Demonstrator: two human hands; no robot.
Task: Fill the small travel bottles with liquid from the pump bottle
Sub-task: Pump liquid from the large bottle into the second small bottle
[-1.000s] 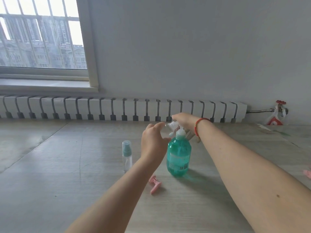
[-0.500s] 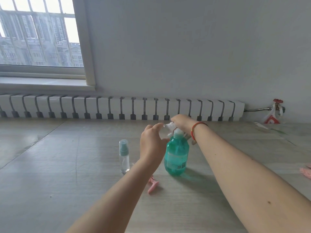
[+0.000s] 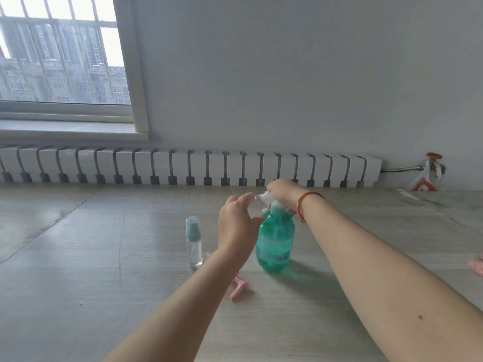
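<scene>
A teal pump bottle (image 3: 275,244) stands upright on the wooden surface, nearly full of green liquid. My right hand (image 3: 283,192) lies over its pump head with fingers curled round it; the clear spout (image 3: 261,197) sticks out to the left. My left hand (image 3: 236,223) is held up beside the spout with its back to me and fingers curled; whatever is inside that grasp is hidden. A small clear travel bottle (image 3: 194,244) with a teal spray cap stands upright just left of my left hand, apart from it.
A pink razor (image 3: 238,284) lies on the surface below my left wrist. A white radiator (image 3: 183,165) runs along the wall behind, with a red valve (image 3: 432,163) at far right. Something pink (image 3: 477,266) shows at the right edge.
Only the view has shifted a little. Both hands stay at the top of the pump bottle, and the bottles have not moved.
</scene>
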